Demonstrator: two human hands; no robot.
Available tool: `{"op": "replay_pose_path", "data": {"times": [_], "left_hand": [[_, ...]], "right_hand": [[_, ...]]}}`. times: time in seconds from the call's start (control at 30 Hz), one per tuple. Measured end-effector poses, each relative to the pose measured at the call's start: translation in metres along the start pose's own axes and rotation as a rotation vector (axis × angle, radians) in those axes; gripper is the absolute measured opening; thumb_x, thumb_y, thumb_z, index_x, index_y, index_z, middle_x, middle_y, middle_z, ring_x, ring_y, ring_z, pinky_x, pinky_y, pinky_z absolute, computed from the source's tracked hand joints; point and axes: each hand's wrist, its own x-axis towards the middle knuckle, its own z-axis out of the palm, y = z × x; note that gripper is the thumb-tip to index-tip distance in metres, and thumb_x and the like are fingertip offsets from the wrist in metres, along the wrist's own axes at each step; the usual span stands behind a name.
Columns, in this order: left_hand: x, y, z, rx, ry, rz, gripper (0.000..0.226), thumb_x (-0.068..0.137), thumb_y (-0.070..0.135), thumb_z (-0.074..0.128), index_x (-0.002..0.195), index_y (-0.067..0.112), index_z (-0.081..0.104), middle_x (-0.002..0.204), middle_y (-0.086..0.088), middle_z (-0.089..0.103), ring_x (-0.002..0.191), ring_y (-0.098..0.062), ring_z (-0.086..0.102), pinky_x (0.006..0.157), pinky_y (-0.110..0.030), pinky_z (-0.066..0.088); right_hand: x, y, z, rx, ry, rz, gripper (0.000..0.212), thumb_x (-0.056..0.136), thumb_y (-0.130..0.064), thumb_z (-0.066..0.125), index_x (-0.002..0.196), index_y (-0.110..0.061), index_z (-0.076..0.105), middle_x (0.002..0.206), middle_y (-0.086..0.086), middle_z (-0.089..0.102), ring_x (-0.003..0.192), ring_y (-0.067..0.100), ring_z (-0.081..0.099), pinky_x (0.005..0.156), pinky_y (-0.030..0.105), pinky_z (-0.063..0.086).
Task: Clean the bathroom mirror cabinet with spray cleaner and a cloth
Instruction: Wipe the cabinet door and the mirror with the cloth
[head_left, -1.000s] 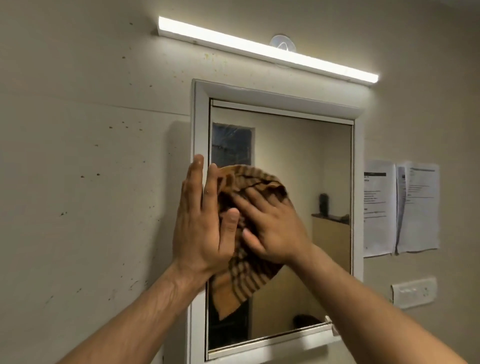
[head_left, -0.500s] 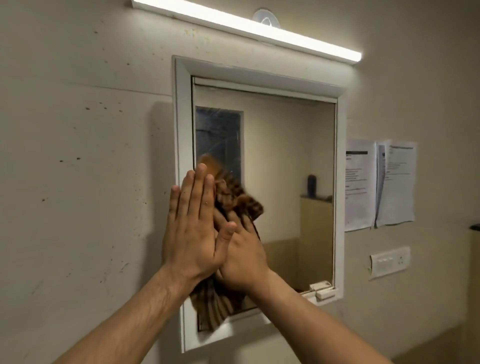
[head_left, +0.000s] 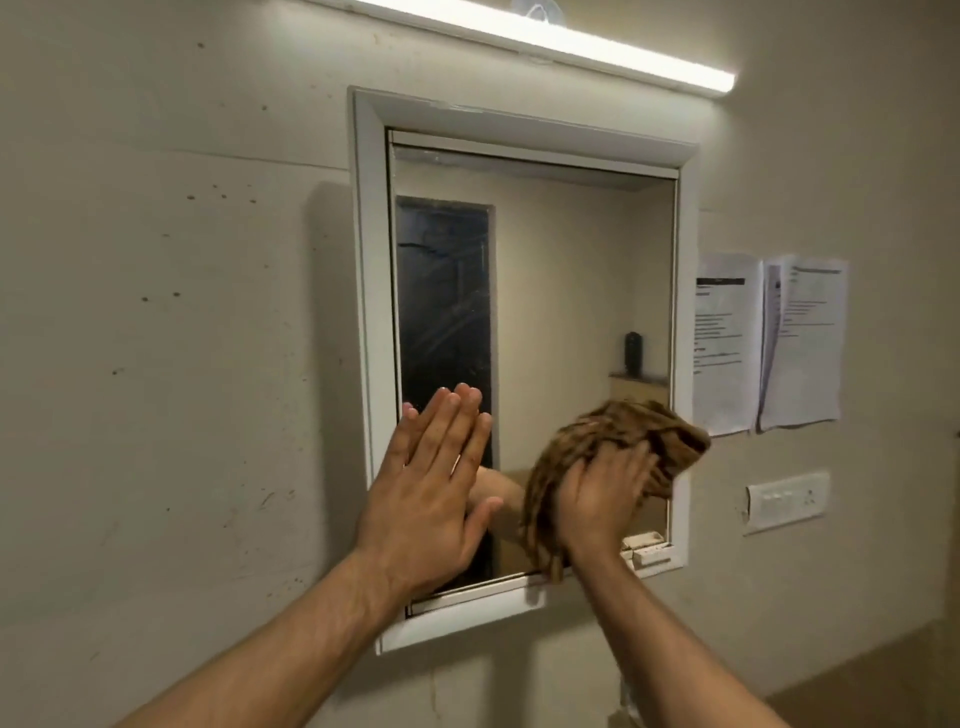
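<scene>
The white-framed mirror cabinet (head_left: 370, 322) hangs on the beige wall, its glass showing streaks on the left. My left hand (head_left: 431, 488) lies flat with straight fingers against the lower left of the mirror. My right hand (head_left: 602, 499) presses a brown striped cloth (head_left: 618, 431) against the lower right of the glass, fingers spread over the bunched fabric. The cloth reaches the right frame edge and hangs down to the bottom frame. No spray cleaner is in view.
A lit tube light (head_left: 545, 41) runs above the cabinet. Two printed papers (head_left: 769, 343) are stuck to the wall right of it, with a white switch plate (head_left: 787, 501) below. A small white latch (head_left: 647, 548) sits at the mirror's lower right corner.
My right hand has swept the cloth from beside my left hand across to the lower right of the mirror. My left hand stays flat near the left edge. The view has tilted downward.
</scene>
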Motion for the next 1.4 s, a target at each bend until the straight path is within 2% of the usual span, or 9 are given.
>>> {"op": "replay_pose_path", "data": {"times": [0.07,0.13,0.2,0.27,0.4,0.57,0.73,1.03,1.4], "left_hand": [[0.004,0.007,-0.002,-0.015,-0.022,0.006,0.081,0.101,0.059,0.028,0.162,0.005,0.019,0.171,-0.018,0.004,0.159,-0.035,0.003,0.124,-0.061,0.018],[0.007,0.018,-0.005,0.001,-0.085,0.001,0.083,0.101,0.061,0.021,0.162,0.006,0.015,0.171,-0.018,-0.003,0.159,-0.034,-0.005,0.124,-0.06,0.017],[0.005,0.024,-0.005,0.018,-0.133,0.001,0.084,0.101,0.063,0.016,0.163,0.005,0.01,0.171,-0.017,-0.01,0.158,-0.032,-0.013,0.126,-0.059,0.012],[0.0,0.024,-0.006,-0.011,-0.12,0.0,0.085,0.102,0.062,0.024,0.162,0.003,0.014,0.171,-0.018,-0.005,0.159,-0.032,-0.009,0.125,-0.06,0.013],[-0.008,0.013,-0.01,-0.034,-0.071,-0.011,0.082,0.102,0.06,0.025,0.161,0.003,0.02,0.171,-0.017,0.002,0.159,-0.032,-0.003,0.126,-0.06,0.012],[-0.009,0.01,-0.012,-0.043,-0.072,-0.014,0.082,0.103,0.06,0.015,0.161,0.002,0.019,0.171,-0.017,0.001,0.159,-0.033,-0.001,0.126,-0.06,0.012],[-0.005,0.024,-0.011,-0.117,-0.021,-0.011,0.081,0.104,0.062,0.021,0.161,0.004,0.022,0.172,-0.015,0.007,0.16,-0.032,0.003,0.125,-0.06,0.014],[0.024,0.032,-0.012,-0.089,0.005,-0.011,0.081,0.103,0.061,0.022,0.162,0.005,0.02,0.171,-0.016,0.011,0.16,-0.03,0.003,0.128,-0.052,0.001],[0.005,0.045,-0.023,-0.111,-0.055,-0.041,0.079,0.103,0.06,0.026,0.162,0.007,0.023,0.173,-0.012,0.004,0.16,-0.026,-0.004,0.128,-0.055,0.005]], "right_hand": [[-0.037,0.0,0.014,-0.057,-0.084,-0.496,0.063,0.093,-0.042,0.04,0.146,-0.009,0.047,0.152,0.024,0.045,0.147,0.042,0.033,0.128,0.053,0.009],[-0.058,0.017,0.019,-0.083,-0.197,-0.92,0.058,0.097,-0.044,0.046,0.149,-0.018,0.045,0.155,0.014,0.044,0.142,0.035,0.041,0.121,0.049,0.03],[-0.049,0.032,0.015,-0.045,-0.24,-1.047,0.053,0.097,-0.044,0.051,0.144,-0.019,0.053,0.156,0.008,0.045,0.131,0.032,0.052,0.105,0.04,0.044],[-0.032,0.044,0.009,-0.022,-0.202,-0.935,0.053,0.093,-0.041,0.054,0.141,-0.019,0.054,0.15,0.005,0.047,0.126,0.032,0.054,0.105,0.036,0.038],[-0.011,0.066,-0.005,0.003,0.035,-0.17,0.064,0.097,-0.032,0.035,0.152,-0.001,0.038,0.157,0.018,0.039,0.145,0.037,0.036,0.127,0.038,0.017],[-0.051,0.006,-0.001,-0.092,-0.155,0.314,0.06,0.1,-0.018,0.017,0.147,0.015,0.033,0.15,0.039,0.04,0.144,0.051,0.034,0.126,0.053,0.01],[-0.119,-0.029,0.002,0.068,-0.31,0.053,0.075,0.094,-0.046,0.012,0.131,0.002,0.055,0.137,0.029,0.054,0.131,0.048,0.048,0.113,0.054,0.037],[0.144,-0.055,-0.089,-0.059,-0.042,-0.499,0.053,0.1,-0.04,0.034,0.142,-0.009,0.046,0.14,0.017,0.051,0.131,0.035,0.048,0.118,0.05,0.034],[-0.007,0.054,-0.034,-0.304,-0.135,-0.054,0.045,0.099,-0.036,0.038,0.126,-0.005,0.058,0.121,0.021,0.065,0.115,0.038,0.058,0.111,0.05,0.039]]}}
